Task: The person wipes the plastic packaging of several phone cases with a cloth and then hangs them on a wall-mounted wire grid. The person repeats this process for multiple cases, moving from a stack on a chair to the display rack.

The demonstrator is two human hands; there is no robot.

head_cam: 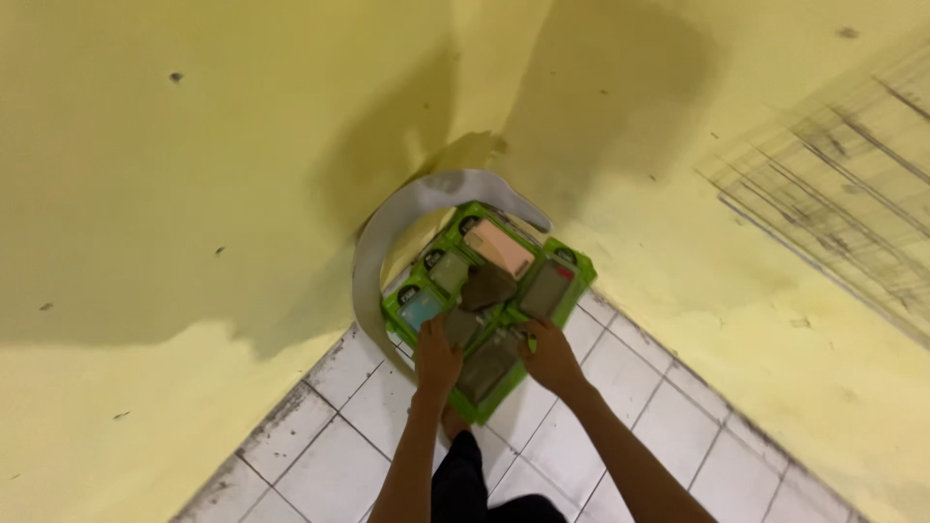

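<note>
Both my forearms reach down toward the white tiled floor (320,455) in a corner of yellow walls (145,174). My left hand (436,356) and right hand (548,356) each close their grip on the near edge of a stack of green packets (489,305), which lies on the floor in the corner. Curved grey strip (383,242) arcs just behind the stack.

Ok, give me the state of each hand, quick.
Left hand: closed on the edge of the green packages.
Right hand: closed on the same green packages.
</note>
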